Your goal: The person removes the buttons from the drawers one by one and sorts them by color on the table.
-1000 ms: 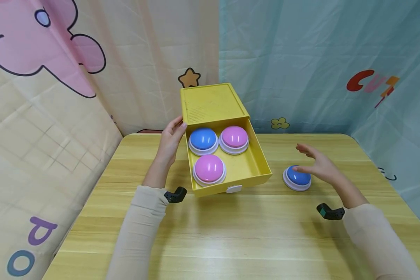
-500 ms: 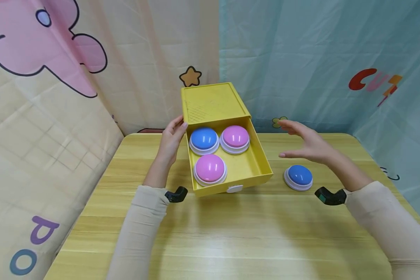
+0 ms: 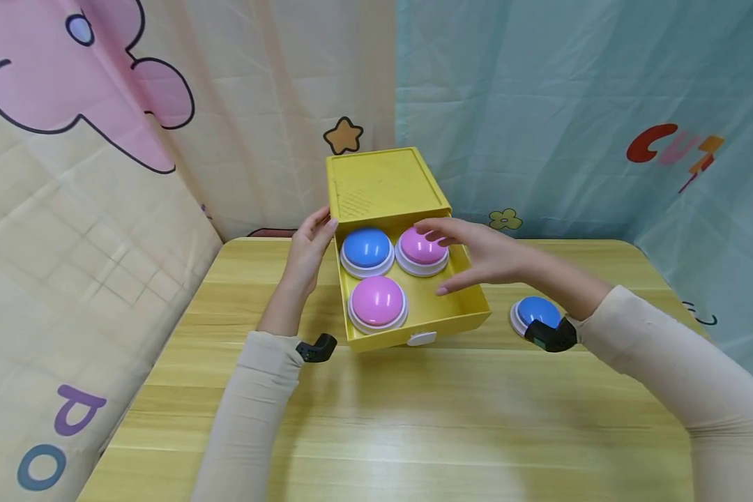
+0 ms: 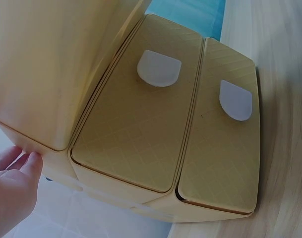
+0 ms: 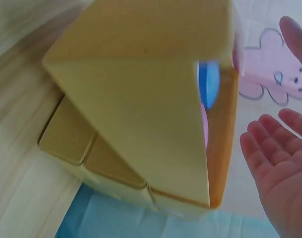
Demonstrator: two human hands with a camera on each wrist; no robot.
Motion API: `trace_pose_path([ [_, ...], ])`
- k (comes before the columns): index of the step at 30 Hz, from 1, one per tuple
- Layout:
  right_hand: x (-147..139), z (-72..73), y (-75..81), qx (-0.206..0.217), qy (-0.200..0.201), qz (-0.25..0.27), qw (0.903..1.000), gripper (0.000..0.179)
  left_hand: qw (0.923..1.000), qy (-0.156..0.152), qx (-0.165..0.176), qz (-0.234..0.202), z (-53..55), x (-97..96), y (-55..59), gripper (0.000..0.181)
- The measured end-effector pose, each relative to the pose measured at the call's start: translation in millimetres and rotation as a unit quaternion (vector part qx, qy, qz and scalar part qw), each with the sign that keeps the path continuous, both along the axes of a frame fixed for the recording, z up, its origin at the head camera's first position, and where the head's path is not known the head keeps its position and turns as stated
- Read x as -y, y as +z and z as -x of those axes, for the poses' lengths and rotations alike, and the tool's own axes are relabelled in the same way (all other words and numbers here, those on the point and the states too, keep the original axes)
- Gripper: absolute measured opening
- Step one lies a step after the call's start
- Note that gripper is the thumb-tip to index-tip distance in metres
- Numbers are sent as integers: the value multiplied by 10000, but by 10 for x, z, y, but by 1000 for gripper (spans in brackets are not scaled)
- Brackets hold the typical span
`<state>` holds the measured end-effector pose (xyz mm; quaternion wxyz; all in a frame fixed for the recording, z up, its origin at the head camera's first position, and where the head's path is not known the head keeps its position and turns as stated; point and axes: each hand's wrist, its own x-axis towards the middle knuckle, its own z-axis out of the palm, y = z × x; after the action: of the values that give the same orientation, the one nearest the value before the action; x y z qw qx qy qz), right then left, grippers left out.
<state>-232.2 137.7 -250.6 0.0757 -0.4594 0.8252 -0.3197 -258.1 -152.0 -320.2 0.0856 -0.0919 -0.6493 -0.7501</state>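
Observation:
A yellow drawer cabinet stands with its top drawer pulled out. In that drawer sit a blue dome button and two pink dome buttons, one at the back and one at the front, all with white bases. My left hand rests against the cabinet's left side near the front corner, fingertips at its wall in the left wrist view. Over the drawer's right part, my right hand holds nothing, thumb and fingers spread. Its fingers overlap the back pink button in the head view.
Another blue dome button lies on the wooden table right of the cabinet, partly behind my right wrist camera. Two lower drawers with white handles are closed beneath the pulled-out one. Patterned curtains hang behind the table.
My right hand has risen from above the blue button on the table and swung left over the drawer. My left hand and the dome buttons have stayed in place.

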Motion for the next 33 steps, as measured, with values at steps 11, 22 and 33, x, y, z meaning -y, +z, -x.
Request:
trace_pose_path([
  [11, 491, -49, -153, 622, 776, -315, 9945, 87, 9999, -38, 42, -83, -21, -4, 25, 47],
  [22, 650, -14, -351, 504, 711, -571, 9946, 82, 10000, 14, 47, -35, -7, -4, -5, 47],
  [33, 703, 18, -510, 11, 707, -572, 9959, 73, 10000, 75, -48, -41, 4, -17, -21, 49],
])
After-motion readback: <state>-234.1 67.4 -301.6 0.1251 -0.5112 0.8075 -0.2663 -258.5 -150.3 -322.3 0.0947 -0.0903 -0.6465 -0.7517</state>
